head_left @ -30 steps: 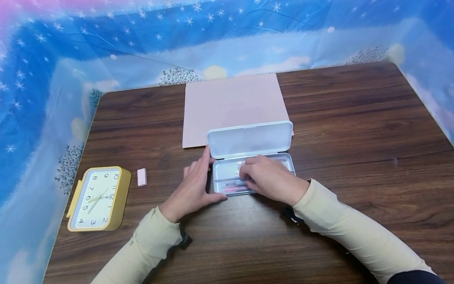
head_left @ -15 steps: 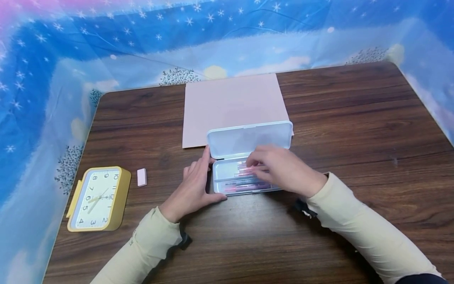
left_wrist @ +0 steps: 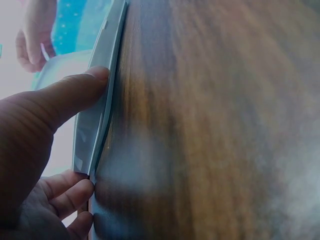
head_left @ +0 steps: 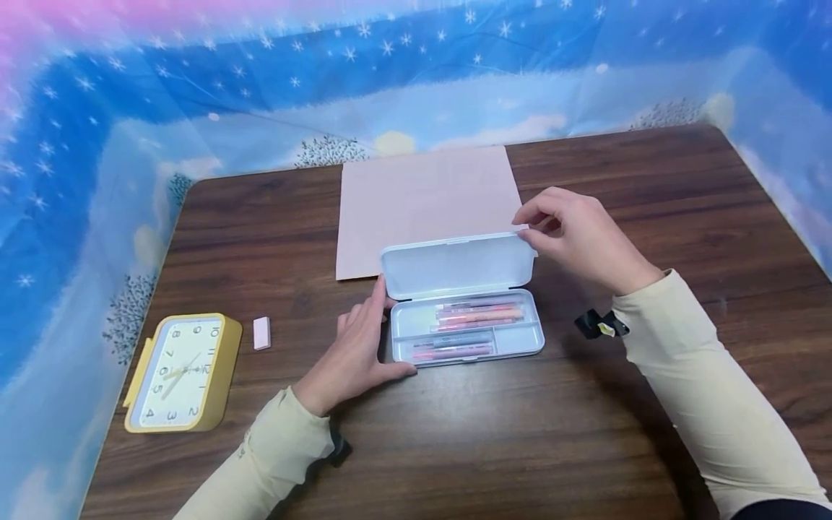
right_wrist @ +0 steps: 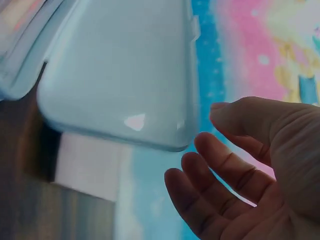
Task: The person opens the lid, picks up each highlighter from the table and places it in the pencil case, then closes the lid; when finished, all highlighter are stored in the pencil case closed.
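Observation:
A white pencil case [head_left: 513, 347] lies with its lid [head_left: 455, 267] raised. Several pens [head_left: 477, 315], pink, orange and grey, lie in its two long compartments. My left hand [head_left: 351, 359] holds the case's left end, its thumb [left_wrist: 82, 92] along the front wall and its fingers round the end and back. Beside the lid's upper right corner is my right hand [head_left: 578, 235], thumb and fingers apart. In the right wrist view the fingertips [right_wrist: 202, 145] are right at the lid's [right_wrist: 120, 75] corner, with nothing held.
A pale pink sheet [head_left: 422, 195] lies behind the case, partly covered by the lid. To the left are a white eraser [head_left: 261, 333] and a yellow clock [head_left: 182, 372] near the table's left edge. A snowflake-patterned cloth [head_left: 325, 72] hangs around the brown table [head_left: 487, 448].
My right hand has come up out of the case and moved back and right to the lid's corner, uncovering the pens. The left hand stays on the case. The head view has tilted slightly.

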A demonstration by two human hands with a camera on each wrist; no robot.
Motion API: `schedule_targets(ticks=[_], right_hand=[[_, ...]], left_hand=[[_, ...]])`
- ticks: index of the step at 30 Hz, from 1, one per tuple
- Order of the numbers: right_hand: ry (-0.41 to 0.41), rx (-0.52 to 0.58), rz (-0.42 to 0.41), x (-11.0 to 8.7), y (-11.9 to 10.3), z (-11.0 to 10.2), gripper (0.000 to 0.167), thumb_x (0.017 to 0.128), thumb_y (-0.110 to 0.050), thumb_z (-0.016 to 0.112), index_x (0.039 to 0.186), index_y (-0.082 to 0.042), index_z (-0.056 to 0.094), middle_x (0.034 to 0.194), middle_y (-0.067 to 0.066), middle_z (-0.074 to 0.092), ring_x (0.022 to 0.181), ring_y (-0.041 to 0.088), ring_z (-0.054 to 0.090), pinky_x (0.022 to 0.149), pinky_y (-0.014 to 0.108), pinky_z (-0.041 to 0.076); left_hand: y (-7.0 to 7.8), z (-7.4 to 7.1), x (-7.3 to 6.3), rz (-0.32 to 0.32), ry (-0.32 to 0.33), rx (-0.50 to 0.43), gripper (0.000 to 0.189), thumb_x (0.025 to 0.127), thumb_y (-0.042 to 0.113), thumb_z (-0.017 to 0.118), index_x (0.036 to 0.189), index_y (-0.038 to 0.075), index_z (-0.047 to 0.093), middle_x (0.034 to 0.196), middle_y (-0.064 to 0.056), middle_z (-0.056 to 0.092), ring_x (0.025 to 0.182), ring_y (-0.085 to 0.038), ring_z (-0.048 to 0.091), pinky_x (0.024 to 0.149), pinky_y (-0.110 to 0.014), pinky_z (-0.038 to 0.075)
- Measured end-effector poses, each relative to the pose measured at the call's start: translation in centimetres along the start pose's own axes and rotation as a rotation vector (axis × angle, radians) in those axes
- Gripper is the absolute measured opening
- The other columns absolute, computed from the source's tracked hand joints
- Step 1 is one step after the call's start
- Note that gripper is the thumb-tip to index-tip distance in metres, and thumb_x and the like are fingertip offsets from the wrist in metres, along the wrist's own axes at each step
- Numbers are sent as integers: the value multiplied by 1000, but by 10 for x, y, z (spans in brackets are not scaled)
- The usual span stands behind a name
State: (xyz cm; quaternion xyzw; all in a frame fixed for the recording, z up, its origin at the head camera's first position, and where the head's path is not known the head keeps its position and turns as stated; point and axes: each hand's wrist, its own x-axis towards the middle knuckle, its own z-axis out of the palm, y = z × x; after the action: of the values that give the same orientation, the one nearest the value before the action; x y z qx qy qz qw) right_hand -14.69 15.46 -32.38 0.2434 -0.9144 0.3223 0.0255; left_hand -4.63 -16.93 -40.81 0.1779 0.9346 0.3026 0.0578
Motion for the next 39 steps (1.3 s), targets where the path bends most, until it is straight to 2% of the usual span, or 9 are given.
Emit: schedule_targets(ticks=[6,15,22,25,27,29,33,36,39], right_hand=[[-37,49,58,-1,16,10,10,93,-13,67,102,-12,71,102,3,69,88,17,63,78,38,52],[-12,58,34,-10,17,11,8,93,-15,67,100,-16,71,99,-3,69,85,10,62,78,30,52],[-11,20,-86,-34,11,6,9,93,-15,68,98,-21,72,96,-11,68,84,2,62,75,29,53],[-57,4,-154,-44,9,6,10,95,-19,67,100,-26,71,97,-15,66,84,-1,60,72,26,50],[-104,0,-200,-50,8,7,11,95,-21,66,101,-28,70,100,-17,64,86,-2,59,72,26,50],[-153,-19,-246,-56,8,8,12,95,-21,67,102,-29,70,105,-16,63,91,0,59,74,29,50],[-225,-79,-317,-64,10,14,17,90,-20,72,107,-23,71,115,-8,64,106,10,61,84,37,52],[-249,-136,-351,-68,13,22,25,86,-22,76,111,-20,72,122,-1,64,115,18,58,91,41,50],[-246,-171,-387,-70,15,30,31,83,-25,79,113,-19,71,127,4,63,119,23,56,93,43,49]], left_hand=[[1,3,-2,-2,-8,-5,137,68,42,90,158,20,-12,138,-3,50,114,-22,47,96,-42,27],[3,3,-1,6,17,-36,142,65,38,92,157,23,-15,135,-2,54,113,-21,48,94,-40,26],[3,1,-1,-5,-5,-19,137,68,39,90,158,11,-10,140,-8,54,120,-25,49,98,-42,27],[3,-5,-4,-12,-30,-44,132,71,43,87,159,14,-7,140,-10,50,124,-25,46,106,-47,28],[4,-11,-8,6,-35,-83,121,74,43,85,160,19,4,143,-9,45,129,-25,42,109,-50,30],[4,-16,-11,33,-27,-121,100,78,43,82,157,22,23,146,-7,41,132,-24,40,109,-53,33],[4,-20,-14,103,-1,-131,54,88,40,73,137,25,56,150,-3,38,137,-22,39,108,-51,37],[5,-17,-13,181,30,-67,40,91,38,69,128,23,64,148,-3,44,137,-22,41,108,-48,39],[6,-13,-11,293,68,23,35,92,33,69,124,19,68,143,-5,50,135,-22,43,108,-44,40]])
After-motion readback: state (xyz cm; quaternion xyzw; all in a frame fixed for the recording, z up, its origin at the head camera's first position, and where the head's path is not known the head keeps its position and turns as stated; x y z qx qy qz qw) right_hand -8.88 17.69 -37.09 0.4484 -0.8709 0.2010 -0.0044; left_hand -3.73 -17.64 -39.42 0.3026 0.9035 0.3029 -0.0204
